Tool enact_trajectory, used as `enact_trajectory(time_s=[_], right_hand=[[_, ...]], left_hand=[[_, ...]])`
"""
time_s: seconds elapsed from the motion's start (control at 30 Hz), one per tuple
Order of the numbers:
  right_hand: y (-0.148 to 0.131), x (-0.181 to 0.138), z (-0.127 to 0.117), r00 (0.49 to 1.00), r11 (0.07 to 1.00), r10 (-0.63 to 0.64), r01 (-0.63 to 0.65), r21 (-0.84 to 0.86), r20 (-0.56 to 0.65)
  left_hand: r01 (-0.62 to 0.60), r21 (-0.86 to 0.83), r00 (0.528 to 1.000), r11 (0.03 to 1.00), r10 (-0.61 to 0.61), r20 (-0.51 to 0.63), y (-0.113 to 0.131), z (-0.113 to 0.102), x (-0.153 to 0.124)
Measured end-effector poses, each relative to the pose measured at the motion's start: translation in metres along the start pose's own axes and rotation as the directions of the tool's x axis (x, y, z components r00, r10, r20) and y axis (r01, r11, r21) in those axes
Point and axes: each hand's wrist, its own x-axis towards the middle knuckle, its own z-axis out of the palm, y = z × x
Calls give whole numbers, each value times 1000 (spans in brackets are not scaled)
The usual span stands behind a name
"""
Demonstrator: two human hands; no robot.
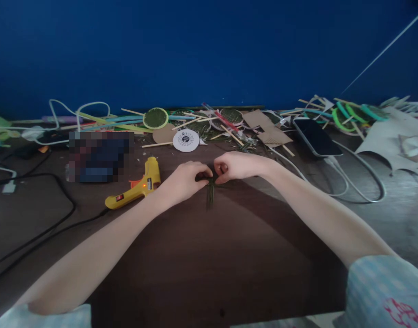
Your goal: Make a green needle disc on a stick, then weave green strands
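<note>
Green strand bundle (210, 195): one, pinched by fingertips of left hand (186, 180) and right hand (241, 165). Yellow glue gun (152, 174): one, lying leftward.

Stretches left forearm (102, 248) from eight o'clock toward two, and right forearm (318, 209) from four o'clock toward ten. Holds left hand (184, 183) straight ahead near twelve, back upward, fingers arched, thumb and forefinger pinched together, pointing to three. Curls right hand (241, 165) just beside it, fingers bent inward toward nine, leaving a small gap between both sets of fingertips.
</note>
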Motion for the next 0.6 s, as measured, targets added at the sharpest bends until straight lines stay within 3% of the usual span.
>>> enact_trajectory(time_s=[0.6], right_hand=[[1, -2, -4, 999, 1000, -6, 6, -12, 36]], left_hand=[[-12, -23, 1000, 1000, 12, 10, -3, -1, 0]])
